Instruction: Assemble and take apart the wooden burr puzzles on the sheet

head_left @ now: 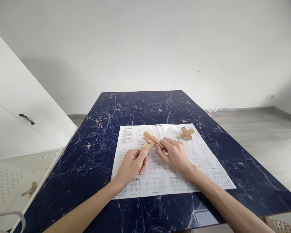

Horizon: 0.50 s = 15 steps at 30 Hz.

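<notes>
Near the middle of a printed paper sheet (208, 161), my left hand (132, 165) pinches a notched wooden puzzle piece (150, 144) between thumb and fingers. My right hand (173, 152) grips the near end of a longer wooden puzzle stick (153, 138), which slants up to the left. The two pieces meet in front of my fingers; whether they interlock, I cannot tell. Behind my right hand, toward the sheet's upper right, lies a cross-shaped wooden puzzle (187, 133), apart from both hands.
Dark blue marbled table (135, 106) lies under the sheet. A glossy flat rectangle (205, 217) is at its front edge. On the left, a white perforated basket (46, 166) contains wooden pieces (29, 190), below a white cabinet (26, 97). A pale wall stands beyond.
</notes>
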Available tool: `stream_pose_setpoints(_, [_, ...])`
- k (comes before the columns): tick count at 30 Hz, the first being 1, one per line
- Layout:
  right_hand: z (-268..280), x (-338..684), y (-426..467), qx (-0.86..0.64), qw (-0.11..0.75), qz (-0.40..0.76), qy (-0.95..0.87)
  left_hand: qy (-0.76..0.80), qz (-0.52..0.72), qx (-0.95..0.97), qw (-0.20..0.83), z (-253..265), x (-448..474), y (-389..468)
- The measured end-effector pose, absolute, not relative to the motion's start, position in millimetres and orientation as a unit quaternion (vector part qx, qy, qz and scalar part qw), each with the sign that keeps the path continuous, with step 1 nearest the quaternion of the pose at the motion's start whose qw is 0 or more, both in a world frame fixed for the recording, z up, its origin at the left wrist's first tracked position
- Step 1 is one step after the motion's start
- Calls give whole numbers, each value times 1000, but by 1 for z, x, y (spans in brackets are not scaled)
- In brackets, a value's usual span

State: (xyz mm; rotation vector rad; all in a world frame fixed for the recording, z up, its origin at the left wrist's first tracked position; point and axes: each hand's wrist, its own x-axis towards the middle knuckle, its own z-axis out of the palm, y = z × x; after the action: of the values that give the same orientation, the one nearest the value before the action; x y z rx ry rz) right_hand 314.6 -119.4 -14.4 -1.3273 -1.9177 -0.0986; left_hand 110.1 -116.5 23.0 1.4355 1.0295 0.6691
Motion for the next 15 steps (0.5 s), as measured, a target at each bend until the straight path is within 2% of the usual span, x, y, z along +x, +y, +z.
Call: stream_pose_setpoints(15, [-14, 309, -121, -535, 391, 3, -748, 461, 317, 615, 556, 27, 112, -125])
